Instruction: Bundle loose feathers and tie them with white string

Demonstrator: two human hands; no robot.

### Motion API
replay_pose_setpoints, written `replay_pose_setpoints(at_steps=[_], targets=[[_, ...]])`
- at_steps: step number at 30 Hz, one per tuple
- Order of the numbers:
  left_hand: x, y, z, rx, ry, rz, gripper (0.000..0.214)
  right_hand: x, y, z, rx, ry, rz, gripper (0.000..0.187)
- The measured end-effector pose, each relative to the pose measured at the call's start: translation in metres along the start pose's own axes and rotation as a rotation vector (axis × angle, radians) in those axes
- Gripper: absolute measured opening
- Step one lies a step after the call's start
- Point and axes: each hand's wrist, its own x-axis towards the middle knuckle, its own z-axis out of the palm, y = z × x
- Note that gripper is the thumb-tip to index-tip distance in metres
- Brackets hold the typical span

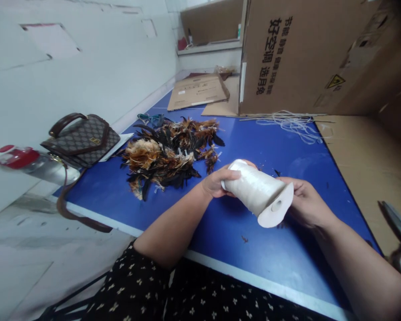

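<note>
A large spool of white ribbon or tape (254, 187) with pale flat end discs is held tilted above the blue table. My left hand (220, 180) is closed around its far left end, thumb on top. At the near right end disc, my right hand (307, 203) is closed against the spool; its fingertips are partly hidden behind the disc. Small dark feather bits (244, 239) lie on the table below. To the left of the spool spreads a pile of brown, black and cream feathers (167, 156), some with white ties.
A patterned handbag (87, 138) and a red-capped bottle (36, 165) stand at the left edge. White cords (294, 122) lie before a big cardboard box (307, 58). Flat cardboard (197, 91) is at the back. Scissors (399, 236) rest at far right.
</note>
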Motion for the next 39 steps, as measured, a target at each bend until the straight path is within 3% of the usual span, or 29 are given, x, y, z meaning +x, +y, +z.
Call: replay_pose_setpoints(at_steps=[7, 12, 20, 27, 31, 36, 39], targets=[[0.0, 0.0, -0.005, 0.038, 0.051, 0.037, 0.078, 0.006, 0.005, -0.009, 0.178, 0.117, 0.04, 0.047], [0.002, -0.002, -0.005, 0.017, 0.112, 0.046, 0.081, 0.0, -0.006, -0.009, 0.18, 0.014, 0.013, 0.049], [0.004, -0.008, 0.007, -0.002, 0.112, 0.067, 0.082, 0.0, -0.012, -0.005, 0.111, 0.04, -0.019, 0.044], [0.006, -0.039, -0.002, 0.143, 0.069, 0.097, 0.084, -0.007, -0.021, -0.011, 0.012, 0.264, 0.004, 0.03], [0.005, -0.046, -0.001, 0.226, -0.031, 0.085, 0.092, -0.014, -0.045, -0.057, -0.071, 0.479, -0.032, 0.023], [0.007, -0.042, 0.003, 0.245, 0.022, 0.031, 0.092, -0.012, -0.106, -0.163, -0.224, 0.978, -0.117, 0.018], [0.009, -0.045, 0.0, 0.276, 0.03, 0.004, 0.087, -0.01, -0.134, -0.225, -0.345, 1.243, -0.058, 0.022]])
